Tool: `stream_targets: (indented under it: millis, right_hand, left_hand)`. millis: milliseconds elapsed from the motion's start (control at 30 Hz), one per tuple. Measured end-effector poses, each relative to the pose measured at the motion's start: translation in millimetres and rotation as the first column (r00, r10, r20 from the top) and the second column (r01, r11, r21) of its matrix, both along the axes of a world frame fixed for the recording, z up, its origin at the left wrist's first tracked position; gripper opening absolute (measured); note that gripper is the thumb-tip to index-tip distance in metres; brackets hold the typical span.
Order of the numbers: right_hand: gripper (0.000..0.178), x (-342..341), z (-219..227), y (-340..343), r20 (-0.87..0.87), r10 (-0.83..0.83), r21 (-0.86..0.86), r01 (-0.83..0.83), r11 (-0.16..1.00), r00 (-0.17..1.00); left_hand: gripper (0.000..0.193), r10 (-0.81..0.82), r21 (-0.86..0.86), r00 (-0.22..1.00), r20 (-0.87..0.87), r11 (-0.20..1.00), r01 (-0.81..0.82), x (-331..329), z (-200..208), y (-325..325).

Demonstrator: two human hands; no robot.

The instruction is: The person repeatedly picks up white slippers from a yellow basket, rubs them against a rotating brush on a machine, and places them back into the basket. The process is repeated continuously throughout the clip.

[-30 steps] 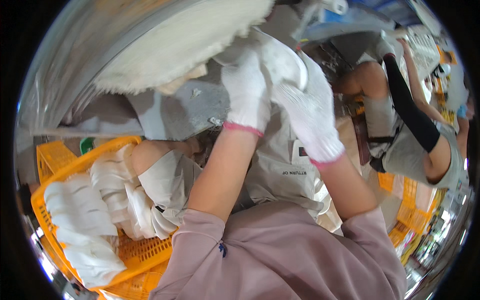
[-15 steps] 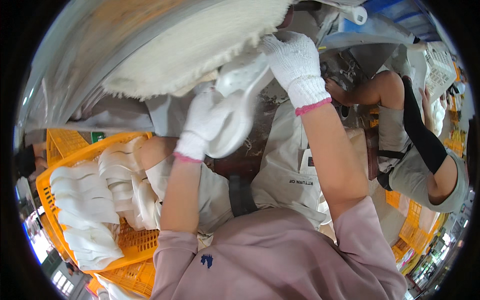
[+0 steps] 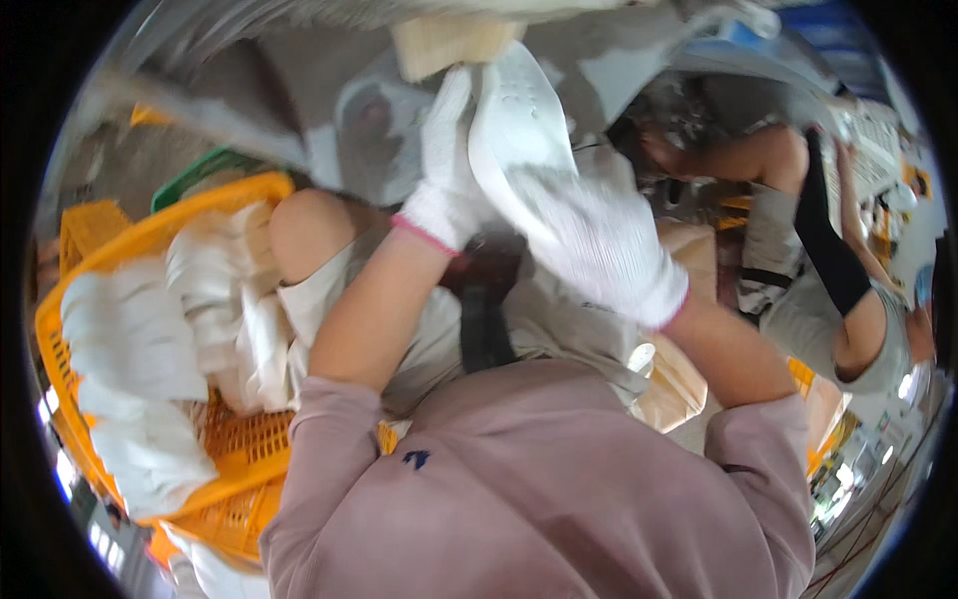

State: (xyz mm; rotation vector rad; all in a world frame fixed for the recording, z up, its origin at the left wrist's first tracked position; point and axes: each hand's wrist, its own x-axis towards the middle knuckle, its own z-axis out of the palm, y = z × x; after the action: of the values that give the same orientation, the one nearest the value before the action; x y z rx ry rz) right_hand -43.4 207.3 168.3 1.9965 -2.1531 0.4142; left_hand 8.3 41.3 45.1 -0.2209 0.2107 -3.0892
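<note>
Just beside the beige block [image 3: 444,48], the white piece [image 3: 519,120] was held by the left hand [image 3: 449,175], fingers nearly straight along its left edge. Its near end was covered by the blurred right hand [image 3: 604,245], whose grip could not be told. Along the left edge of the basket [image 3: 244,436], white stacks [image 3: 130,334] were laid.

At upper centre, the white sole-shaped piece [image 3: 521,125] looks like smooth, matt moulded plastic or foam, with small raised dots near its top end. The left hand [image 3: 447,170] and right hand [image 3: 604,240] wear white gloves of ribbed, matt knit. At left, the orange rectangular crate [image 3: 244,434] is perforated plastic with a faint sheen; the white curved pieces [image 3: 130,339] inside look smooth. At lower centre, the mauve shirt [image 3: 529,469] is soft, matt cloth.
</note>
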Motion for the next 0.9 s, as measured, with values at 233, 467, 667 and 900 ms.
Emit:
stream_targets:
  millis: [233, 467, 667, 900]
  right_hand:
    - [0.033, 5, -21, -70, 0.308, -0.274, -0.071, 0.310, 0.948, 0.911]
    - [0.025, 4, -40, -68, 0.353, -0.365, -0.053, 0.408, 0.912, 0.861]
    - [0.015, 6, -42, -82, 0.415, -0.317, -0.200, 0.425, 0.883, 0.853]
    - [0.016, 16, -21, -84, 0.375, -0.411, -0.162, 0.495, 0.853, 0.831]
  left_hand:
    - [0.042, 0.808, -0.926, 0.512, 0.293, 0.374, -0.060, -27, -14, -38]
    - [0.031, 0.360, -0.553, 0.744, 0.563, 0.833, 0.016, -13, -13, -32]
    - [0.029, 0.852, -0.967, 0.523, 0.036, -0.103, 0.234, -8, -28, -20]
    - [0.023, 0.744, -0.881, 0.527, -0.411, -0.473, -0.020, -3, -3, -20]
